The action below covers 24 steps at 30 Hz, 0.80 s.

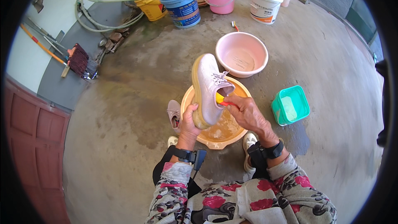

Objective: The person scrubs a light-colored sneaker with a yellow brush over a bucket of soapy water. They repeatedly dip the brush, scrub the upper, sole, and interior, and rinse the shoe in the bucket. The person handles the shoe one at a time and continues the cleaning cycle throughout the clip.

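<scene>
My left hand [189,121] grips a pale pink lace-up shoe [205,90] by its heel and sole, toe pointing away from me. In my right hand [248,112] is a red and yellow handled tool [221,99], probably a brush; its far end is hidden inside the shoe's opening. Below the shoe stands an orange plastic basin [239,132] with cloudy water in it. A second pink shoe [174,113] rests on the floor, left of the basin.
Beyond the orange basin is a pink basin [262,59], with a toothbrush [235,25] behind it. At the right stands a green square tub [298,118]. Several buckets, among them a blue bucket [180,6], line the back. A coiled hose [81,9] and a broom [77,60] are at the left wall.
</scene>
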### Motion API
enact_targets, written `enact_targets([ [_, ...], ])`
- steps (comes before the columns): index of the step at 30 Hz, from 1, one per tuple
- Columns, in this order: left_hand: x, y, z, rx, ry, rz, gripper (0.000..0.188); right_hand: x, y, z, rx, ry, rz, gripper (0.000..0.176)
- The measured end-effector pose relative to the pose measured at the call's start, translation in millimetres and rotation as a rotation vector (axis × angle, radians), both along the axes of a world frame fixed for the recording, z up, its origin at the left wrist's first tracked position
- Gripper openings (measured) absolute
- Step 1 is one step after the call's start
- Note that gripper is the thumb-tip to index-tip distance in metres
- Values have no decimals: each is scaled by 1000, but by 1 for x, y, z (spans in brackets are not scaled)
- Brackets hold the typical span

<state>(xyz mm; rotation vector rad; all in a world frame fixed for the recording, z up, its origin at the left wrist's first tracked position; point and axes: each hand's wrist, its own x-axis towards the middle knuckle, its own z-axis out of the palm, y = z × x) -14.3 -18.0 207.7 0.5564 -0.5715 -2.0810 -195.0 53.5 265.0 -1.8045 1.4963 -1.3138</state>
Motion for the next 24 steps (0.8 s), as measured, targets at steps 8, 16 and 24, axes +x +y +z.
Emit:
enact_targets([
  [8, -19, 21, 13, -151, -153, -134, 71, -8, -32, -33, 13, -59, -217, 13],
  [16, -15, 9, 15, -198, -177, -116, 62, -12, -29, -30, 185, -220, -86, 19],
  [24, 12, -1, 5, 47, -23, 28, 42, -21, -9, -4, 514, -288, 364, 27],
])
